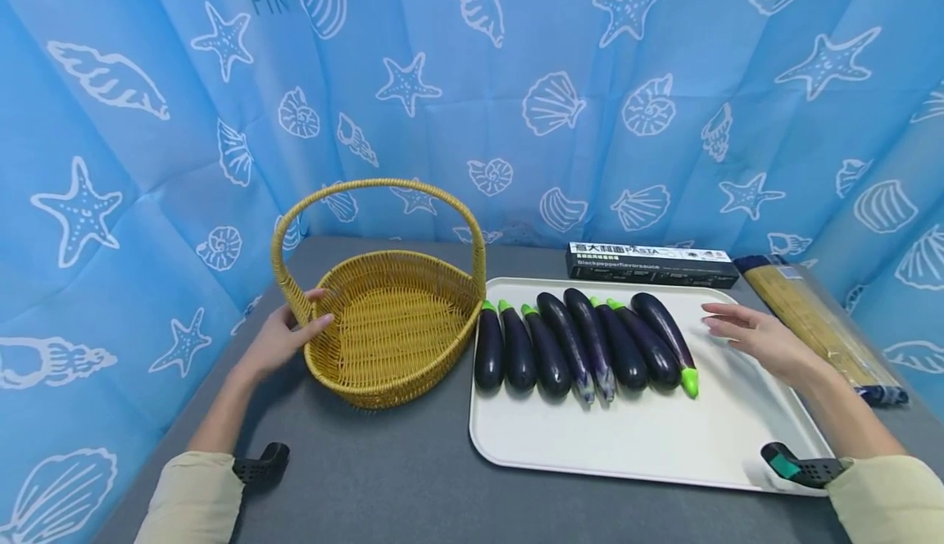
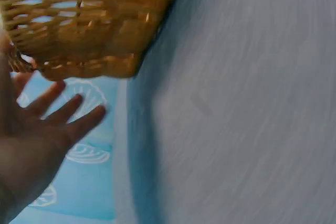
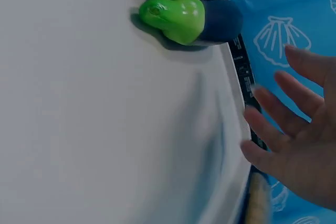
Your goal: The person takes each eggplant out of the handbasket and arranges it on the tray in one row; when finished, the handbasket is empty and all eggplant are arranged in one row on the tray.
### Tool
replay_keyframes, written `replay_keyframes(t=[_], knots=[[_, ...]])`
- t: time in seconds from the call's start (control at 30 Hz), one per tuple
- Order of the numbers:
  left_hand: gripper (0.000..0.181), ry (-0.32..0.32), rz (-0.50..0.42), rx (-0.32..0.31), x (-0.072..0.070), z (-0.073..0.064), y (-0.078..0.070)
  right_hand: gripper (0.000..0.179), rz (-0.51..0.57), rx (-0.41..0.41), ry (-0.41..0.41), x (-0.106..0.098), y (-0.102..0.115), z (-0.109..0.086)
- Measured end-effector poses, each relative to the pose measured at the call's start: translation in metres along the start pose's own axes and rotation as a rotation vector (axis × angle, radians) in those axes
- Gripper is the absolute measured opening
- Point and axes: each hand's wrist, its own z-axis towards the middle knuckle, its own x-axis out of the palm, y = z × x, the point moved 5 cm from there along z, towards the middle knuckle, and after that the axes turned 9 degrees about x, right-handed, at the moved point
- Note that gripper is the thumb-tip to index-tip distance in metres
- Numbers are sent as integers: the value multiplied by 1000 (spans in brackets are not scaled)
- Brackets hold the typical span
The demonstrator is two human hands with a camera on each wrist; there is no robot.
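Note:
At the left, a yellow wicker basket (image 1: 401,384) with a tall arched handle stands on the grey table. My left hand (image 1: 280,343) is at its left rim beside the foot of the handle; in the left wrist view its fingers (image 2: 84,121) spread apart below the woven wall. Whether they touch it is unclear. Several dark purple eggplants (image 1: 519,355) lie in a row on a white tray (image 1: 560,437). Over the tray's right side my right hand (image 1: 767,343) hovers with loosely spread fingers, holding nothing. The rightmost eggplant (image 1: 664,327) points its green stem end towards me.
Behind the tray lies a long black and white pasta box (image 1: 652,265). A clear packet of yellowish strands (image 1: 819,323), probably pasta, lies along the tray's right. A blue curtain (image 1: 472,102) with white shells and starfish hangs behind the table (image 1: 369,478).

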Motion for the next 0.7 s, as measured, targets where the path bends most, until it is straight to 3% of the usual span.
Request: replay_keyframes(t=[0.17, 0.3, 0.5, 0.7], knots=[[58, -97, -50, 157, -30, 11, -27, 70, -411, -96, -289, -26, 19, 5], [61, -131, 102, 166, -61, 32, -57, 75, -647, -96, -462, -55, 36, 7], [61, -120, 398, 177, -96, 78, -117, 81, -799, 34, -547, -108, 79, 7], [64, -77, 589, 161, -110, 120, -176, 82, -874, 144, -590, -146, 137, 13]])
